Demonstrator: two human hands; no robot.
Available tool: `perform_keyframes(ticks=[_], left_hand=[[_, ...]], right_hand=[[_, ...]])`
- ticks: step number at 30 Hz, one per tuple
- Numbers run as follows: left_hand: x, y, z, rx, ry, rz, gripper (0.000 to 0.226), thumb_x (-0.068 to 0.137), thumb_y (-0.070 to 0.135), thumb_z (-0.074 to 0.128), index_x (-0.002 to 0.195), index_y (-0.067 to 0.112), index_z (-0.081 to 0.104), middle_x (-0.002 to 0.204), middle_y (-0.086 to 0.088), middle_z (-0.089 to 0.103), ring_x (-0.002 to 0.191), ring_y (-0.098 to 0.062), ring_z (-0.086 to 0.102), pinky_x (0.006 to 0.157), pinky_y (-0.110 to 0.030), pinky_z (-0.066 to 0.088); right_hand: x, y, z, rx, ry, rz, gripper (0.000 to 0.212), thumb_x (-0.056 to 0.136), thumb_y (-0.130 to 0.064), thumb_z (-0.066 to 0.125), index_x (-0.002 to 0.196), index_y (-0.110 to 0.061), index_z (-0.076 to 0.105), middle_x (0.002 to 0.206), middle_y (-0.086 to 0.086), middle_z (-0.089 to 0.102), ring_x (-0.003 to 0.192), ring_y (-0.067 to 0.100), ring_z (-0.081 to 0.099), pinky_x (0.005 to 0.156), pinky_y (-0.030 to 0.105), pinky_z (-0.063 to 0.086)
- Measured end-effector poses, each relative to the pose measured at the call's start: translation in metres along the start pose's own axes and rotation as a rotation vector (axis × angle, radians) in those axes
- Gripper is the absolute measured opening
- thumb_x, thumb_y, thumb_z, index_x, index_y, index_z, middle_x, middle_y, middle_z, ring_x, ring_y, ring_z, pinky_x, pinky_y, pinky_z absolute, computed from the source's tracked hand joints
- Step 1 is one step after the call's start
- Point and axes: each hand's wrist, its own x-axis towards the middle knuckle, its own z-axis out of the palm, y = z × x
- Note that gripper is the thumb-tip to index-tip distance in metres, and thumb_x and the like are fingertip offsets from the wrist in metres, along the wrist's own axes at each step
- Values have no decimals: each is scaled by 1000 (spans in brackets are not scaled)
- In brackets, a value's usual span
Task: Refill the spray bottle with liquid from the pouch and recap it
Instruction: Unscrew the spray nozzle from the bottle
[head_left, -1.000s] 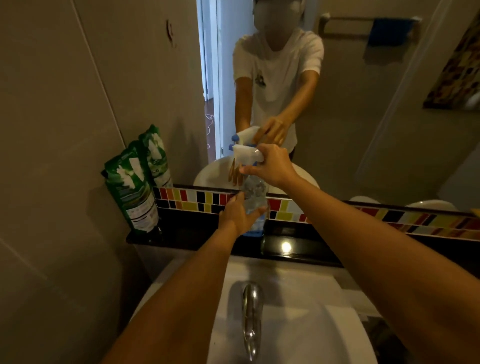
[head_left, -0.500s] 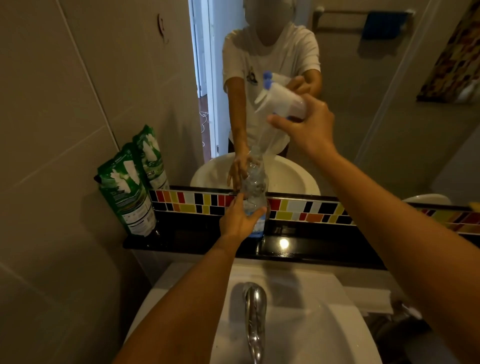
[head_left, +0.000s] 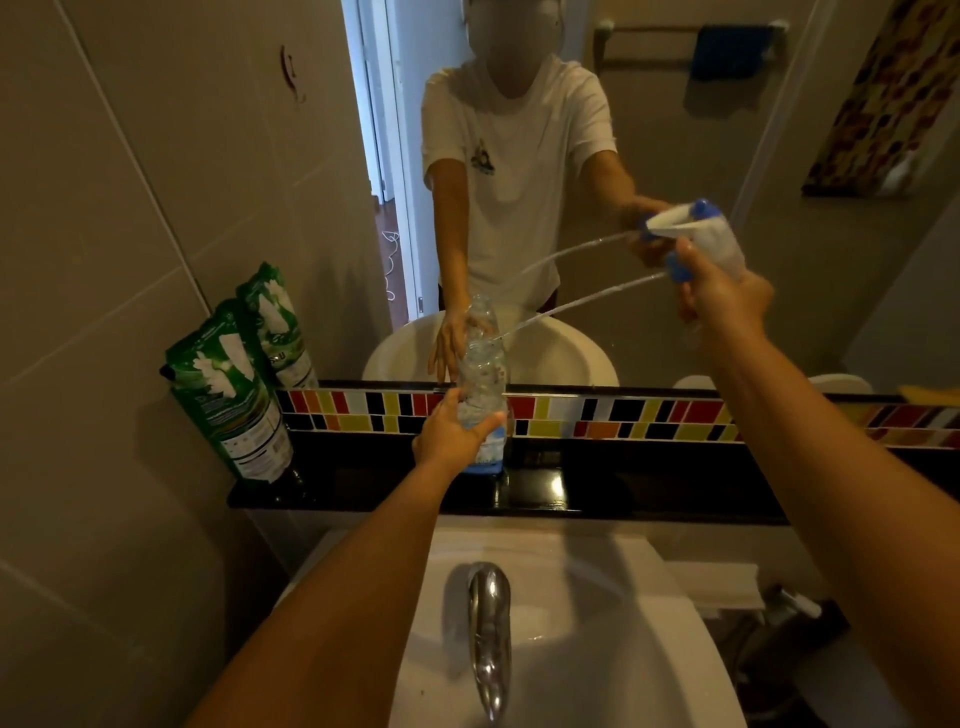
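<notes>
1. Two green refill pouches (head_left: 234, 384) stand at nine o'clock on the black worktop (head_left: 649, 483); likely soft and floppy, best held by the sides.
2. The clear spray bottle (head_left: 480, 384), probably light and crushable, stands centre; left hand (head_left: 449, 434) wraps its lower body.
3. Right hand (head_left: 722, 301), at two o'clock, closes round the spray head (head_left: 698, 234), whose tube tip is at the bottle's mouth.

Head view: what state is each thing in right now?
Spray bottle: uncapped, upright on the ledge, gripped by left hand.
Sprayer head: off the bottle, held in right hand, tube end near the bottle mouth.
Green pouch: standing on the ledge, untouched.
Faucet: not running.
</notes>
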Motion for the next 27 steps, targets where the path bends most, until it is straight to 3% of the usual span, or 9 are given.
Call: perform_keyframes(ticks=[3, 7, 9, 12, 15, 17, 20, 27], left_hand=[[-1, 1, -1, -8, -18, -8, 76, 71, 63, 69, 134, 32, 43, 135, -3, 56, 121, -29, 55, 99, -55, 48], [-1, 0, -2, -36, -21, -23, 89, 53, 77, 63, 130, 36, 45, 130, -2, 60, 116, -27, 59, 95, -53, 52], [-1, 0, -3, -45, -26, -26, 83, 60, 71, 68, 131, 34, 46, 130, -2, 61, 116, -27, 60, 94, -52, 53], [0, -1, -3, -56, -28, -31, 78, 67, 64, 72, 132, 32, 46, 128, -3, 62, 115, -26, 61, 94, -51, 53], [1, -1, -3, -65, -32, -43, 76, 70, 59, 74, 135, 31, 45, 130, -3, 60, 116, -25, 60, 94, -50, 54], [1, 0, -3, -70, -30, -44, 75, 70, 59, 74, 134, 31, 45, 130, -2, 61, 116, -25, 61, 94, -50, 54], [2, -1, -2, -78, -28, -48, 72, 71, 56, 75, 133, 31, 46, 128, -2, 62, 114, -25, 62, 93, -50, 54], [4, -2, 0, -73, -16, -58, 71, 73, 53, 75, 134, 31, 45, 131, -3, 61, 116, -26, 60, 97, -51, 51]], right_hand=[[6, 15, -17, 83, 64, 150, 54, 70, -37, 80, 116, -14, 63, 103, 2, 69, 73, 7, 61, 63, 21, 53], [6, 38, -42, 214, 93, 283, 33, 72, -34, 79, 99, -17, 68, 83, -2, 69, 56, 3, 58, 54, 17, 49], [6, 58, -58, 274, 130, 317, 27, 74, -29, 79, 96, -18, 68, 87, 0, 71, 59, 4, 62, 52, 16, 49], [4, 97, -83, 273, 173, 364, 33, 76, -27, 77, 107, -19, 68, 101, 3, 72, 65, 6, 64, 51, 16, 49], [0, 137, -103, 125, 218, 459, 29, 75, -30, 77, 99, -18, 65, 92, 1, 69, 67, 6, 63, 58, 18, 51], [-4, 160, -106, 46, 217, 507, 39, 74, -32, 78, 106, -16, 62, 89, 2, 67, 69, 9, 63, 63, 22, 53], [-4, 188, -103, -68, 221, 513, 58, 67, -35, 82, 116, -13, 61, 103, 6, 68, 88, 19, 67, 74, 31, 57], [-5, 213, -92, -294, 246, 434, 65, 72, -29, 80, 125, -1, 55, 116, 12, 62, 105, 29, 62, 86, 36, 54]])
